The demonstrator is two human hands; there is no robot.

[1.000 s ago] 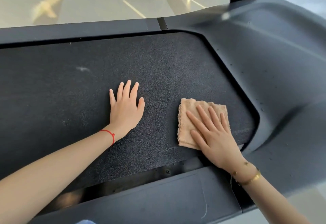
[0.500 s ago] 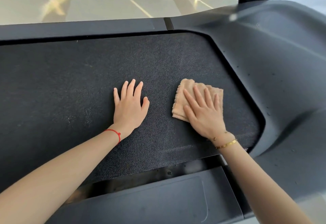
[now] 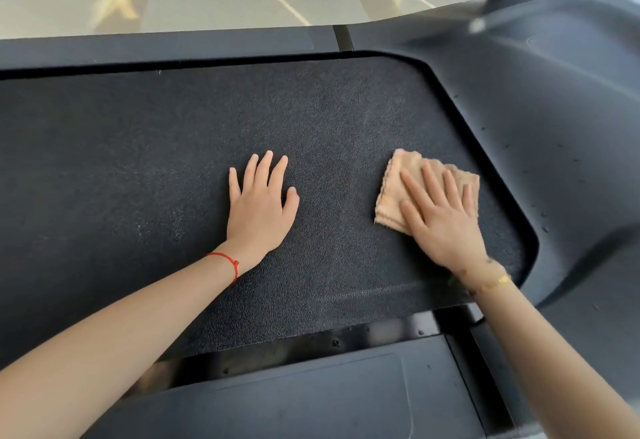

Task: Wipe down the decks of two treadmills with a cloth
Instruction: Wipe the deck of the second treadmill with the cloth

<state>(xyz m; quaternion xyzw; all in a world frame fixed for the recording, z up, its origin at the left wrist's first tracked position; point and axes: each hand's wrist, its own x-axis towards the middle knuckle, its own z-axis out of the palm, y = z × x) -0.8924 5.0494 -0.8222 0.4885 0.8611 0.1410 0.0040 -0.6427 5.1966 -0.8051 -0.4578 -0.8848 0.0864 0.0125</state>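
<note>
While the left hand (image 3: 259, 206) lies flat on the treadmill belt (image 3: 138, 161), fingers straight, the right hand (image 3: 441, 220) presses a folded tan cloth (image 3: 394, 189) with straight fingers near the belt's right end, close to the curved plastic cover (image 3: 554, 127). Bare belt stretches wide to the left, between the side rails (image 3: 156, 47).

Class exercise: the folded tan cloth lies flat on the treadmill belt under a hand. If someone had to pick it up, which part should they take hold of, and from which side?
Pinch the cloth at its exposed left edge, coming from the left, probably. The right hand lies flat over its right and near part, while the scalloped left edge lies bare on the belt, its folded layers showing at the near-left corner. The left hand rests open on that side.
</note>
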